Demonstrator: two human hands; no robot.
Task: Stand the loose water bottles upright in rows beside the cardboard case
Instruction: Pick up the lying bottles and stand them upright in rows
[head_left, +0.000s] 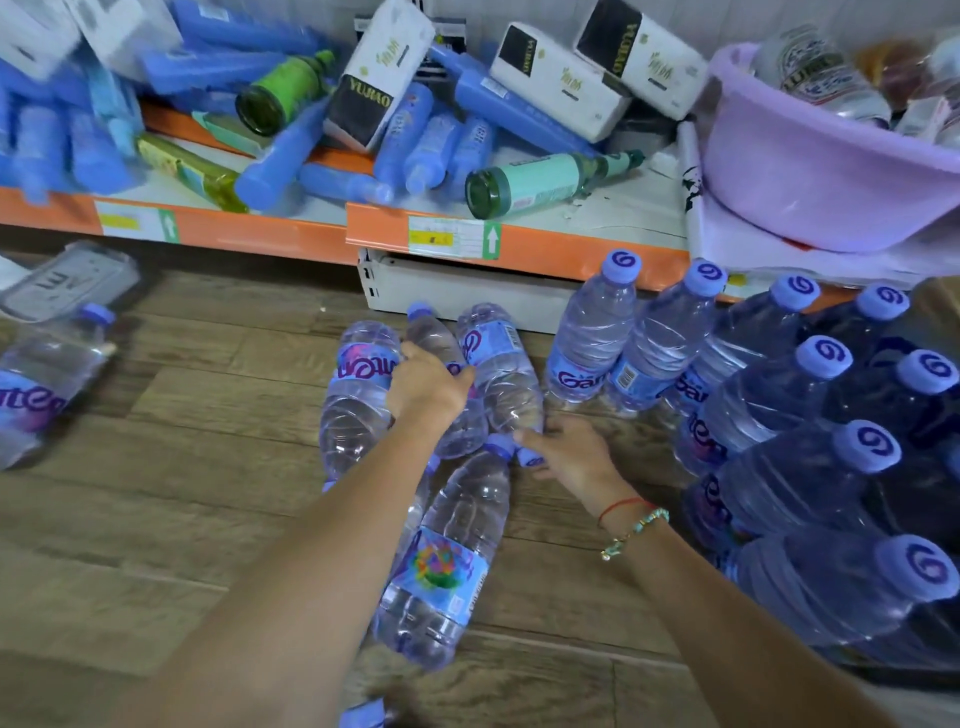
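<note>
A brown wood-plank floor (156, 519) runs up to a low store shelf with an orange front rail (260, 234) carrying white price tags with green arrows. On the shelf lie jumbled blue plastic bottles (431, 140), green glass bottles (540, 182) on their sides and white-and-black tissue packs (379, 78) printed "YUJIAO". At the shelf's right end sits a lilac plastic basin (805, 171) holding more bottles.

The left hand (426, 389) reaches forward and grips a clear plastic water bottle with a blue cap (441, 343) lying on the floor near the shelf's base, fingers curled over its middle. It lies between two more loose bottles, one on its left (353, 400) and one on its right (504, 374). The right hand (571, 452), with a red string and a beaded bracelet at the wrist, pinches the blue-capped neck of that right-side bottle. Another loose bottle (447, 561) lies between the forearms, and one (41, 384) lies at the floor's left edge.

By the floor's right edge, upright water bottles (592, 332) stand in rows, blue caps marked with a purple swirl. Their blue labels carry purple lettering, only partly readable: "Gan" and "nten". A cardboard case cannot be made out.
</note>
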